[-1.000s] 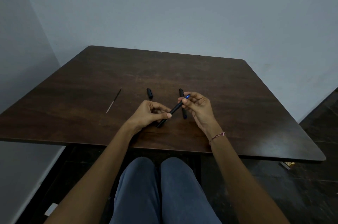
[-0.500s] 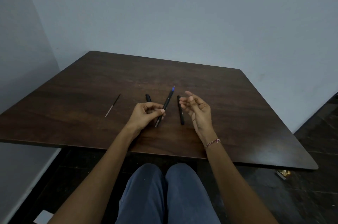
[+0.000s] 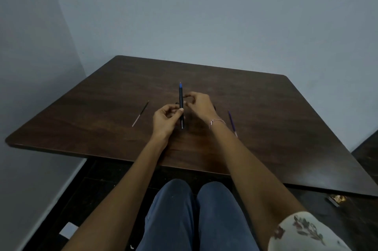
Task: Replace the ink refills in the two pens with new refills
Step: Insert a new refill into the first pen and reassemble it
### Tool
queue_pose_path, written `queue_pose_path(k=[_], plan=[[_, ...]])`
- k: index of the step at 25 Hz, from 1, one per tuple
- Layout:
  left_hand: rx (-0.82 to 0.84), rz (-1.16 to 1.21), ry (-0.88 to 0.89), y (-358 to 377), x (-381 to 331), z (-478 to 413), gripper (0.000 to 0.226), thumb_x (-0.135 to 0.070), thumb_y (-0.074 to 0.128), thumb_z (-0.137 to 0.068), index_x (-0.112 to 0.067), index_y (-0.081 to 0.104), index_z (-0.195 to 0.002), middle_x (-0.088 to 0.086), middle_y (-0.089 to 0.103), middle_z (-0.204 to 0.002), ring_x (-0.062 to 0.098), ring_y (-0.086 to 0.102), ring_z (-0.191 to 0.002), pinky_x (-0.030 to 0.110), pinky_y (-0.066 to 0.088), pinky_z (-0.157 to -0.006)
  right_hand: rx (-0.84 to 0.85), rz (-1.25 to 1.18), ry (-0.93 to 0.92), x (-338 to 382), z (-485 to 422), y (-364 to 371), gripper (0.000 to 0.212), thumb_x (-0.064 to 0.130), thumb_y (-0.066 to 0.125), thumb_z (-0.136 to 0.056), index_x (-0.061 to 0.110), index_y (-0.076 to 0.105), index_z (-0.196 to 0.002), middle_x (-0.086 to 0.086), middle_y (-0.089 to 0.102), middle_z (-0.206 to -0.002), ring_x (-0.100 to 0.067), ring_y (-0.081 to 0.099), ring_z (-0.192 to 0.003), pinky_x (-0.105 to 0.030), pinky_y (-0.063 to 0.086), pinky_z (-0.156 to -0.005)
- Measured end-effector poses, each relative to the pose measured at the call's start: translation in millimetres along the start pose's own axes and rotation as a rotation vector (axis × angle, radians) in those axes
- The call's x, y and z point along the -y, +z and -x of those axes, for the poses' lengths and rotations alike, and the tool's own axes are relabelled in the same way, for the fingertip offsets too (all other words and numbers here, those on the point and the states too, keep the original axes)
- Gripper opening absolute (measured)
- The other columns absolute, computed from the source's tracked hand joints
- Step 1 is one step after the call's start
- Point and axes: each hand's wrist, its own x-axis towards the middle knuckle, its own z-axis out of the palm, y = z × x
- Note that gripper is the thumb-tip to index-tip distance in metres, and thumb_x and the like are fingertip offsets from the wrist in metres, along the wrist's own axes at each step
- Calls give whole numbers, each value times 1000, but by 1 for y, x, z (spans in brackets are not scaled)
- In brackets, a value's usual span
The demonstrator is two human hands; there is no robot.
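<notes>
Our right hand came back, curled by the light, thin pen our left hand pinched mid-barrel.

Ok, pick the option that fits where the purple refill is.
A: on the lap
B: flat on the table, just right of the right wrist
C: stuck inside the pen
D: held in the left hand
B: the purple refill lies flat on the table, just right of the wrist of the right hand, while the left hand grips the pen.
</notes>
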Motion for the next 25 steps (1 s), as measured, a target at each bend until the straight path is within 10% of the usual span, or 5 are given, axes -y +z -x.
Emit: queue_pose_path(k=[11, 25], plan=[[48, -32, 4, 0, -2, 2, 7, -10, 69, -82, -12, 67, -88, 11, 67, -83, 17, 67, -75, 25, 56, -68, 108, 156, 59, 2, -15, 20, 15, 6, 59, -87, 9, 66, -100, -12, 68, -103, -27, 65, -96, -33, 54, -78], [259, -241, 27, 6, -9, 13, 12, -3, 69, -80, -14, 67, -79, 3, 57, -65, 5, 60, -55, 16, 51, -58, -498, -553, -6, -41, 62, -19, 36, 10, 71, -82, 17, 63, -116, 3, 66, -80, -6, 63, -75, -16, 52, -72]])
